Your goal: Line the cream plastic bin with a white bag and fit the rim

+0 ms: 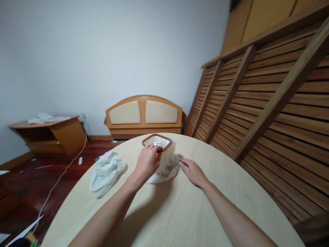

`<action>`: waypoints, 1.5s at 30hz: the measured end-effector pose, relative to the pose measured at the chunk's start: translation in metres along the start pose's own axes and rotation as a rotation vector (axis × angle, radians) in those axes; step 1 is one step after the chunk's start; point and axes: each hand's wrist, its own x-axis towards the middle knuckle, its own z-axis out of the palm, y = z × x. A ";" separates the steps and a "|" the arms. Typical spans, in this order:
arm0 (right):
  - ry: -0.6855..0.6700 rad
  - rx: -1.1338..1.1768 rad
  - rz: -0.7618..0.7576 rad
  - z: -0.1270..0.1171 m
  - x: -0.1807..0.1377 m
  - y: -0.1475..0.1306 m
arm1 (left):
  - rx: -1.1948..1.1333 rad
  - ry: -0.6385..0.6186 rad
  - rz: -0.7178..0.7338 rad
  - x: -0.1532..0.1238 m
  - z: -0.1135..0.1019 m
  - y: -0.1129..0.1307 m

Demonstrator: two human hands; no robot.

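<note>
A small bin with a brown rim (157, 137) stands on the round pale wooden table (180, 212), lined with a white plastic bag (168, 164) that hangs down its outside. My left hand (147, 162) is closed on the near edge of the rim, fingers curled over it and the bag. My right hand (192, 171) lies flat and open on the table just right of the bin, fingertips touching the bag's loose edge. A second crumpled white plastic bag (106, 173) lies on the table to the left of the bin.
A slatted wooden bed frame (257, 113) leans against the wall at the right. A headboard with beige pads (144, 115) stands on the floor beyond the table. A low wooden stand (51, 133) sits at the left, and a white cable (64, 173) runs over the dark floor.
</note>
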 end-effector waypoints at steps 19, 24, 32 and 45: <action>0.261 0.122 -0.355 -0.089 0.010 -0.094 | -0.252 -0.302 0.128 -0.016 -0.048 0.027; 0.208 0.193 -0.035 -0.083 0.014 -0.089 | -0.317 -0.402 0.191 -0.020 -0.059 0.036; 0.092 0.225 0.053 -0.095 0.011 -0.082 | -0.414 -0.473 0.310 -0.026 -0.068 0.048; 0.089 0.180 0.072 -0.099 0.006 -0.087 | -0.443 -0.219 -0.223 -0.006 -0.024 0.007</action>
